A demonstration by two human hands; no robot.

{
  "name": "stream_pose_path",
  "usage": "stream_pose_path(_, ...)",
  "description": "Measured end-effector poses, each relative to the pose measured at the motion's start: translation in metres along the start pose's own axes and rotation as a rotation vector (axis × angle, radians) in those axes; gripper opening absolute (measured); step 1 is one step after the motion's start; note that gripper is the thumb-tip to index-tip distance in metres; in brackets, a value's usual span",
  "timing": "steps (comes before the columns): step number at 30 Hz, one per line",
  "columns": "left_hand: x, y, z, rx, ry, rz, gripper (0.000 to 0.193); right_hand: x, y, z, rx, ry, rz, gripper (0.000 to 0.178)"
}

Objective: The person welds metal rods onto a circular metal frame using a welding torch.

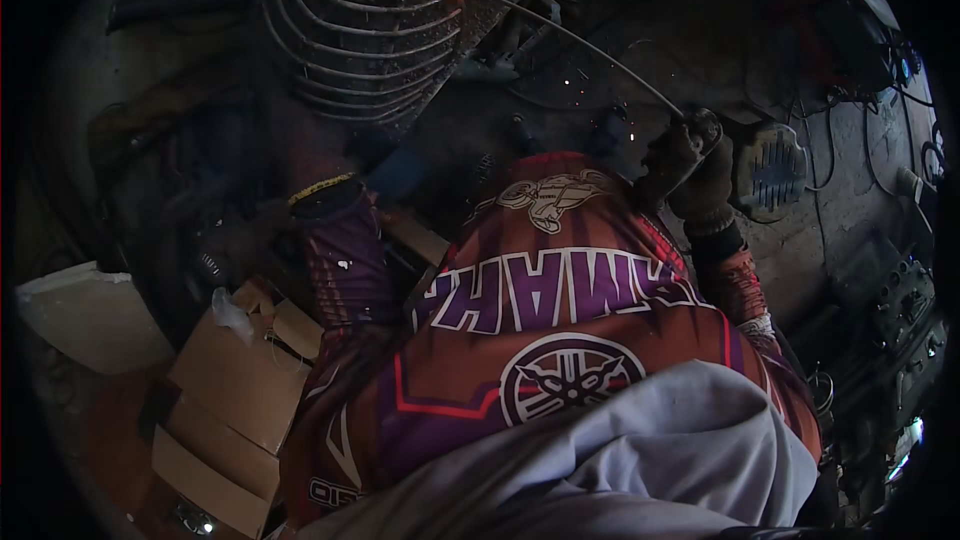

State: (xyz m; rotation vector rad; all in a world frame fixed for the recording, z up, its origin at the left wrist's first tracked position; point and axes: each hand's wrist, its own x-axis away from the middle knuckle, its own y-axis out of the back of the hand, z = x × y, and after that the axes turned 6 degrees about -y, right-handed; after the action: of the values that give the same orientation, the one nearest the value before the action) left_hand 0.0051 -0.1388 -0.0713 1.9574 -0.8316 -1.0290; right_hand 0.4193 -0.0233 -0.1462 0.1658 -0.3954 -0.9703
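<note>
My right hand (690, 165), in a dark work glove, is closed around the grip end of a welding electrode (575, 35); any holder inside the fist is too dark to make out. The long thin rod slants up and left to a cage of curved metal rods (365, 50). Bright orange sparks glow where its tip meets the cage's right side. My left sleeve (345, 250) ends in a yellow-edged cuff below the cage. Beyond that cuff my left hand (315, 150) is a dim shape in shadow, its fingers not distinguishable.
An open cardboard box (240, 375) lies at lower left, with a pale board (95, 315) beside it. Right of my glove is a slotted round metal piece (772, 175). Cables (830, 150) trail across the floor, and dark machine parts (905, 305) stand at far right.
</note>
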Motion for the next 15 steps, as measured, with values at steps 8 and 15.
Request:
stream_pose_path(8, -0.026, 0.000, -0.027, 0.999, 0.994, -0.306, 0.056, 0.000, 0.003, -0.017, 0.060, 0.046, 0.044, 0.025)
stream_pose_path(15, -0.023, 0.004, -0.031, 0.959, 1.063, -0.373, 0.054, -0.002, -0.001, -0.003, 0.006, -0.067, -0.012, 0.058)
